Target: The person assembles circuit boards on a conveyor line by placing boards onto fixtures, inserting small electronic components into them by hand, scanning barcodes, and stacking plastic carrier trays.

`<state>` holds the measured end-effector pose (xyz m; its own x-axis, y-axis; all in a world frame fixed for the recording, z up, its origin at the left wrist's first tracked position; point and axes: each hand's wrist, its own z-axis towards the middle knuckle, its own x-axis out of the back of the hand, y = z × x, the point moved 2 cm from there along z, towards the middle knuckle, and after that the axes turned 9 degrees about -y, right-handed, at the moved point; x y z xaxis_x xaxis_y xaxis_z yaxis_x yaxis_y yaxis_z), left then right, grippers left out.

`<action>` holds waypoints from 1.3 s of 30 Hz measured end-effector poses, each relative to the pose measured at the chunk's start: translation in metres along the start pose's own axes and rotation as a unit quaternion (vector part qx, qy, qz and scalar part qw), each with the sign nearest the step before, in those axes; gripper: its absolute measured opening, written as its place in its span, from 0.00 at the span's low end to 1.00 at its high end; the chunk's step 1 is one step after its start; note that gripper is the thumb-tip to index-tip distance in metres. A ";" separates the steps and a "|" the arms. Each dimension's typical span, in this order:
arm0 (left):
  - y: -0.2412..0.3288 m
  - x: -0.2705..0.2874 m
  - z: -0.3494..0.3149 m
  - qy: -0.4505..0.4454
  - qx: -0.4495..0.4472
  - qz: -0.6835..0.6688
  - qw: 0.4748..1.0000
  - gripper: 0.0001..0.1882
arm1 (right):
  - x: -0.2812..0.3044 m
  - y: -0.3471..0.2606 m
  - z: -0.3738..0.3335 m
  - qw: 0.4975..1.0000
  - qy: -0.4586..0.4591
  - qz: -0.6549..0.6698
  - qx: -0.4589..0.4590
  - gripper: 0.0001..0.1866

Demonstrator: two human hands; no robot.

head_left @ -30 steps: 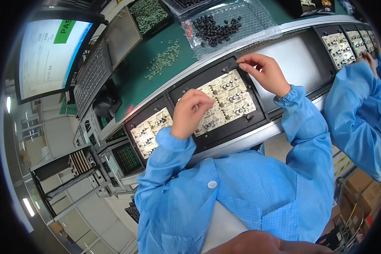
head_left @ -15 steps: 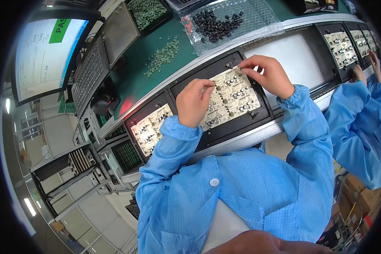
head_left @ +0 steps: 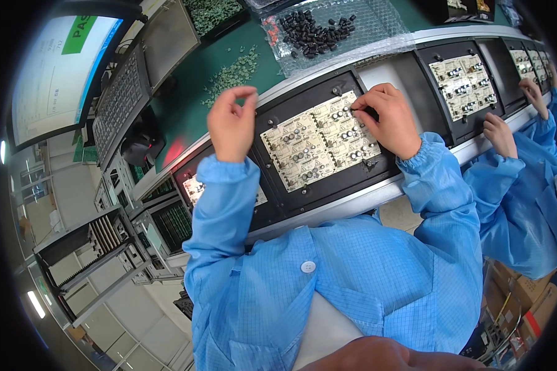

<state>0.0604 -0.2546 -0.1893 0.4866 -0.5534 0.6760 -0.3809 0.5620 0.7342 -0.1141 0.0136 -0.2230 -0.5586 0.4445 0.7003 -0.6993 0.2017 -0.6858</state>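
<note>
A cream circuit board panel (head_left: 319,146), dotted with small black cylindrical parts, lies in a black carrier frame (head_left: 328,196) in front of me. Over its upper right part, my right hand (head_left: 387,119) is closed in a pinch, fingertips down at the board. What it pinches is too small to make out. My left hand (head_left: 232,127) is raised left of the panel, off the board and near the scattered small green pieces (head_left: 232,74). Its fingers are curled with thumb and forefinger drawn together; anything between them is hidden.
Black cylindrical parts (head_left: 315,34) lie on bubble wrap (head_left: 377,28) at the back. A keyboard (head_left: 124,99) and monitor (head_left: 59,74) stand left. Further boards in carriers (head_left: 463,86) sit along the rail to the right, where a co-worker's hand (head_left: 500,135) rests close by.
My left hand has moved left, off the board toward the green pieces. My right hand has shifted slightly down over the panel. At the right, a carrier has moved closer along the rail.
</note>
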 end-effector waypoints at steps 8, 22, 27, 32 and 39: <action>-0.006 -0.002 0.059 0.028 -0.123 0.143 0.982 0.09 | 0.001 0.001 0.000 0.997 0.014 -0.066 0.026 0.10; 0.012 -0.062 0.097 -0.091 -0.280 0.253 0.922 0.05 | 0.020 -0.021 0.019 0.991 -0.087 -0.088 -0.044 0.08; 0.024 -0.067 0.092 -0.077 -0.345 0.231 0.906 0.07 | 0.012 -0.009 0.089 0.993 0.020 -0.113 0.025 0.08; 0.016 -0.074 0.097 -0.104 -0.294 0.291 0.904 0.11 | -0.029 0.015 0.140 0.981 -0.020 -0.186 0.052 0.07; -0.002 -0.048 0.091 -0.183 -0.063 -0.163 0.968 0.09 | -0.034 0.015 0.145 0.961 -0.037 -0.268 0.051 0.07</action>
<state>-0.0336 -0.2850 -0.2168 0.2454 -0.8810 0.4044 -0.1441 0.3793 0.9140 -0.1703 -0.1253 -0.2288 -0.1338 0.2370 0.9622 -0.9331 0.2969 -0.2029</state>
